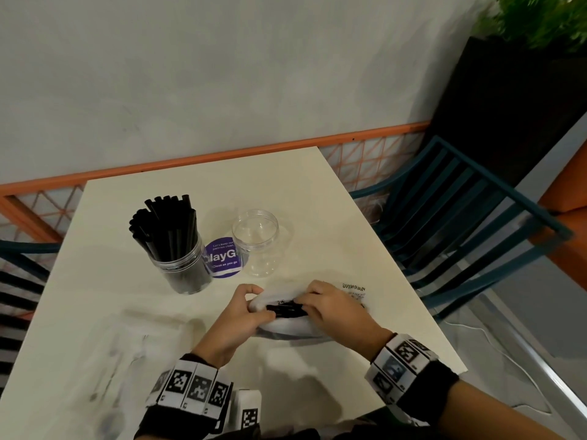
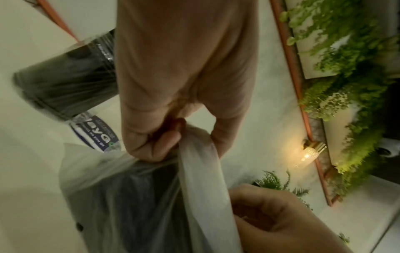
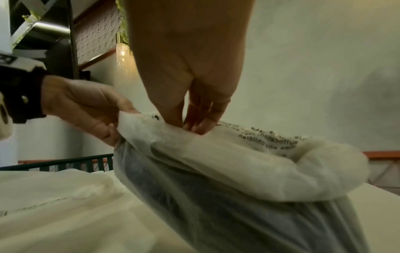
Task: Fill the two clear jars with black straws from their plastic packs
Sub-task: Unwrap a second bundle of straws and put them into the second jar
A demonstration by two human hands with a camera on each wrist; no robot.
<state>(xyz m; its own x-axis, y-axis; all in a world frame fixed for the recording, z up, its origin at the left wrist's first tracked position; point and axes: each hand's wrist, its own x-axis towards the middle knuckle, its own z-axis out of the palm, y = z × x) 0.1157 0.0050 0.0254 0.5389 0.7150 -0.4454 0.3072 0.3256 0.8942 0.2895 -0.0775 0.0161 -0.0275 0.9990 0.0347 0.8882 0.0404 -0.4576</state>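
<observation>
A clear jar (image 1: 181,262) packed with black straws stands on the cream table (image 1: 333,198), at its left. An empty clear jar (image 1: 256,246) stands to its right. Near the front, both hands hold a milky plastic pack (image 1: 287,327) of black straws (image 1: 286,308), which stands upright. My left hand (image 1: 244,309) pinches the pack's mouth on the left side (image 2: 164,142). On the right side, my right hand (image 1: 327,308) pinches the film with fingertips (image 3: 194,126). The dark straws (image 3: 216,205) show through the film.
A round purple sticker (image 1: 222,257) lies between the jars. An emptied plastic pack (image 1: 133,354) lies flat at the front left of the table. Dark blue slatted chairs (image 1: 460,204) stand to the right and left. A black planter (image 1: 508,100) sits at the back right.
</observation>
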